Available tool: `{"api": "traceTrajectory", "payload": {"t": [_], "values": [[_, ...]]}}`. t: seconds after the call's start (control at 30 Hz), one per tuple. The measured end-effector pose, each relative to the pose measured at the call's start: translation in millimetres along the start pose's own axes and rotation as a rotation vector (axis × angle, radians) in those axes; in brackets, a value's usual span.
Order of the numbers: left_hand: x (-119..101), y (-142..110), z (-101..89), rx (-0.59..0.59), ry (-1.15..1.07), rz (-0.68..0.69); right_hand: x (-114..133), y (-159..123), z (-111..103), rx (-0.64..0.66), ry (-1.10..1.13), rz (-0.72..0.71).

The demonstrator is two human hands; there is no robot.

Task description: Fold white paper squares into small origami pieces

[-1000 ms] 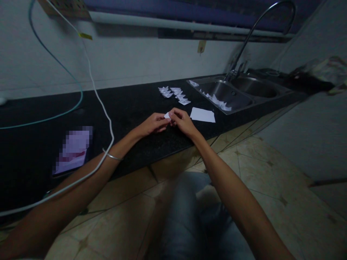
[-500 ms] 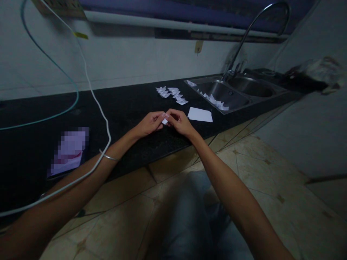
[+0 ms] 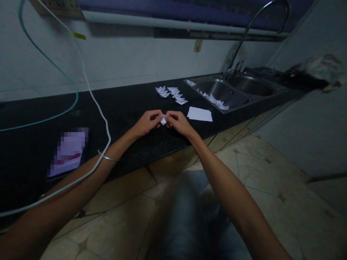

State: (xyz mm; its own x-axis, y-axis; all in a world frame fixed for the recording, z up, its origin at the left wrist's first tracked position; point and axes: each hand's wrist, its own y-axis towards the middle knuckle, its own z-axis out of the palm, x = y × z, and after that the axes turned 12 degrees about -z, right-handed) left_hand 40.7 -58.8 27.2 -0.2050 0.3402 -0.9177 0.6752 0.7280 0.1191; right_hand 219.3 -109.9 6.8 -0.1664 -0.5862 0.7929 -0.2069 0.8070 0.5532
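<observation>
The two hands are close together. The left hand and the right hand both pinch one small white paper over the near part of the table. It looks partly folded, but its folds are too small to tell.

Pointy folded papers sit on the far side, and these look done. More white pieces lie along the left side of the sink. A flat white paper, just right of the hands, looks not yet folded.

The table's near edge runs just below the hands. There is room to the left, before the screen. A white cable crosses over the left arm.
</observation>
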Motion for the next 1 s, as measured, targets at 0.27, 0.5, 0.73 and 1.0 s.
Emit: {"api": "traceTrajectory", "payload": {"t": [0.27,0.5,0.73,1.0], "values": [[5,4,-3.7,0.077,-0.1,-0.007,-4,1,0,0.033,0.04,-0.047],[9,7,-2.1,0.002,-0.067,0.064,-7,3,0,-0.052,-0.026,-0.091],[15,12,-1.3,-0.159,-0.139,0.058,-10,4,2,-0.195,-0.117,-0.117],[17,12,-1.2,-0.324,-0.098,0.086,-6,2,2,-0.177,-0.15,-0.081]]}}
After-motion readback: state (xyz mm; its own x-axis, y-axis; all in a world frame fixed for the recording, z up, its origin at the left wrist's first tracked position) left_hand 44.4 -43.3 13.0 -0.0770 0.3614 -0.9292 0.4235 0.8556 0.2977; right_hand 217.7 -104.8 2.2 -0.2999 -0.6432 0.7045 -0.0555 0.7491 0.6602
